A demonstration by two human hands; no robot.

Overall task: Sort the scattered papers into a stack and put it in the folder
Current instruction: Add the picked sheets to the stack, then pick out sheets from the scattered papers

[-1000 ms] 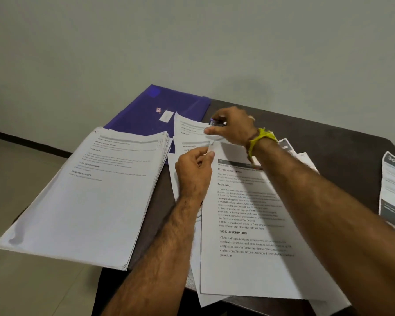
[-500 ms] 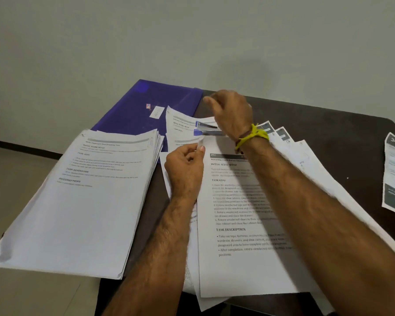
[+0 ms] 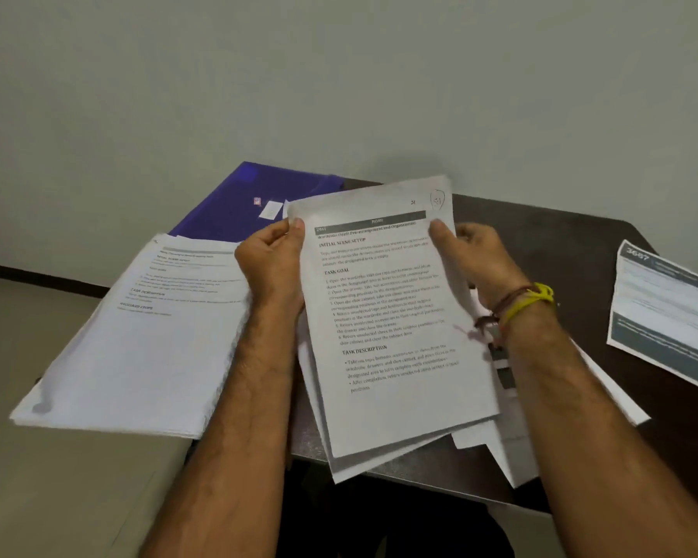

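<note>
Left hand point(image 3: 273, 263): thumb and curled fingers pinching the upper left edge of a sheaf of papers point(image 3: 395, 324). Right hand point(image 3: 476, 255): grasping its upper right edge. Sheaf: between the hands, lifted, long axis running away from the person, top tilted slightly right. Headings legible: "TASK GOAL", "TASK DESCRIPTION". Stack point(image 3: 146, 336): left of left hand, on the worktop point(image 3: 561, 235). Folder point(image 3: 238, 207): purple, beyond left hand.

A dark table point(image 3: 573, 251) stands against a pale wall point(image 3: 339, 74), beside a beige floor point(image 3: 57, 477).
</note>
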